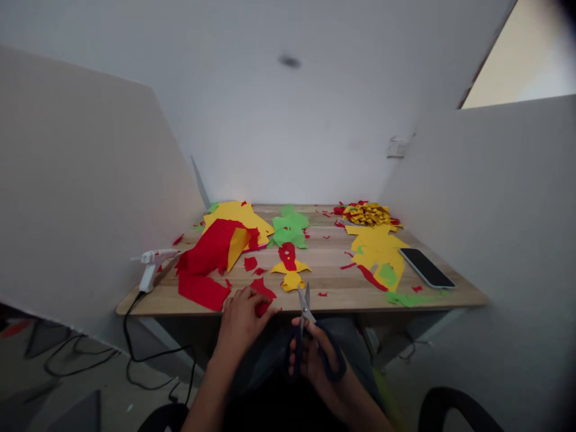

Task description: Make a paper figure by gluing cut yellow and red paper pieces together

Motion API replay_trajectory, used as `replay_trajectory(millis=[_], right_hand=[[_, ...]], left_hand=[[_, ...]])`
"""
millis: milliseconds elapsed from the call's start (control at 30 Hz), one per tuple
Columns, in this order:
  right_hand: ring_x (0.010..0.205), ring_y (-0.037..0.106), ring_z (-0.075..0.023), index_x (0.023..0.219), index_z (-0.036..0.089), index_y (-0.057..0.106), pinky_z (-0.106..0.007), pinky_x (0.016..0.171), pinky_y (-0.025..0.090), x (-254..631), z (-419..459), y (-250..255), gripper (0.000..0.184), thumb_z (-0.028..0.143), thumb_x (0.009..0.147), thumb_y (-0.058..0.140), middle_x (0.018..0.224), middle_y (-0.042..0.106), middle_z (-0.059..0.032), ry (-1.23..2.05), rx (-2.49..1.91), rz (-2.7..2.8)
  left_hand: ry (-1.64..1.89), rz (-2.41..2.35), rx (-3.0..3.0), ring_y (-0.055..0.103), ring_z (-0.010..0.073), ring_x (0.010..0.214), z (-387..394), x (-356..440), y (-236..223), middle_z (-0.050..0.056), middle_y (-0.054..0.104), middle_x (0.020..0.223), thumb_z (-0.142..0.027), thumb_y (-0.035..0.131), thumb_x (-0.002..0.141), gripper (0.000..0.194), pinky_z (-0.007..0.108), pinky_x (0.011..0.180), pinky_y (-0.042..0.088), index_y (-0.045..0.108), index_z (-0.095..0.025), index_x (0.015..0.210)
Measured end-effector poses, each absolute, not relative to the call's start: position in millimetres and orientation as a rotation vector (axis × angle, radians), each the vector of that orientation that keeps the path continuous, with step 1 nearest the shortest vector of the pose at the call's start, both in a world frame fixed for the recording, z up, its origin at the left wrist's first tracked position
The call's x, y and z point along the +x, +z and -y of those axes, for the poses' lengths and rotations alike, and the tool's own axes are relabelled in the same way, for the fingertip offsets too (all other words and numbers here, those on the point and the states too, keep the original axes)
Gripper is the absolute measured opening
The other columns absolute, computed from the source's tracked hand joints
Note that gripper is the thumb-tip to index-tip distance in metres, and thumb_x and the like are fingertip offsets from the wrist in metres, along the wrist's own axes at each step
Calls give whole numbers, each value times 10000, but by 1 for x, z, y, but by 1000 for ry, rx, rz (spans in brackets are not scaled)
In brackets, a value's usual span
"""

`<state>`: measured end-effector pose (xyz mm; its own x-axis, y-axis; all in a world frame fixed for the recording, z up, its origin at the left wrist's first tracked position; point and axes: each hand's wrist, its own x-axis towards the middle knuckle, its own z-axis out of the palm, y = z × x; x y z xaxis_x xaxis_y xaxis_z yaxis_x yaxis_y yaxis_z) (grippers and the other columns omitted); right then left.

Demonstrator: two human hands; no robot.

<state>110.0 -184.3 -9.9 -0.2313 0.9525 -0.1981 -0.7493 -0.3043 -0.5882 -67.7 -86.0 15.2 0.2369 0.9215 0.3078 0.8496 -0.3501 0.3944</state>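
Note:
My left hand (240, 324) is closed on a small piece of red paper (262, 307) at the near edge of the wooden table (333, 288). Just to its right, my right hand (315, 354) grips dark-handled scissors (307, 309), with the blades slightly apart and pointing up and away. Both hands sit below the table edge, over my lap. Beyond the scissors lies a yellow and red cut-out shape (290, 270).
A red and yellow paper pile (222, 246) lies left, green paper (290, 228) at the back centre, yellow sheets (378, 249) and a folded yellow-red bundle (369, 213) right. A phone (426, 268) rests at right. A white glue gun (150, 264) with cord sits at the left edge. White partitions stand on both sides.

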Motion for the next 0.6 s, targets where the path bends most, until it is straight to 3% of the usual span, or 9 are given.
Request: replay_trajectory(millis=[133,267,367,467,600], right_hand=[[735,638,-170,1153,190,586,-323,700,472,108,186,-13,416,508,887,621,848,662,-28,1767,-701,521],[749,635,-172,1132,200,589,-320,710,468,107,183,-16,469,563,842,657,831,653,-18,1717,-772,610],[760,634,-175,1130,203,584,-319,708,469,106,180,-15,493,588,830,656,847,656,-25,1703,-799,647],[742,631,-178,1112,194,585,-325,702,476,105,180,-14,537,619,796,673,833,649,-29,1720,-870,703],[728,632,-179,1073,204,583,-326,695,485,103,183,-8,586,668,734,698,831,637,-24,1726,-952,779]], left_hand=[[638,-1934,1981,641,263,754,101,-73,29,98,696,759,-567,385,918,497,320,643,395,700,-219,757],[259,-1661,1617,603,239,524,105,-87,14,106,632,489,-787,357,801,724,300,566,373,643,-195,497],[437,-1460,1359,485,181,390,102,-88,-10,67,596,434,-869,296,732,812,274,481,332,689,-168,616],[741,-1417,1269,461,142,405,99,-82,-22,31,567,443,-842,430,689,726,247,465,299,647,-161,567],[948,-1388,1269,448,128,424,96,-74,-11,-15,512,446,-687,604,675,536,246,470,324,616,-166,551]])
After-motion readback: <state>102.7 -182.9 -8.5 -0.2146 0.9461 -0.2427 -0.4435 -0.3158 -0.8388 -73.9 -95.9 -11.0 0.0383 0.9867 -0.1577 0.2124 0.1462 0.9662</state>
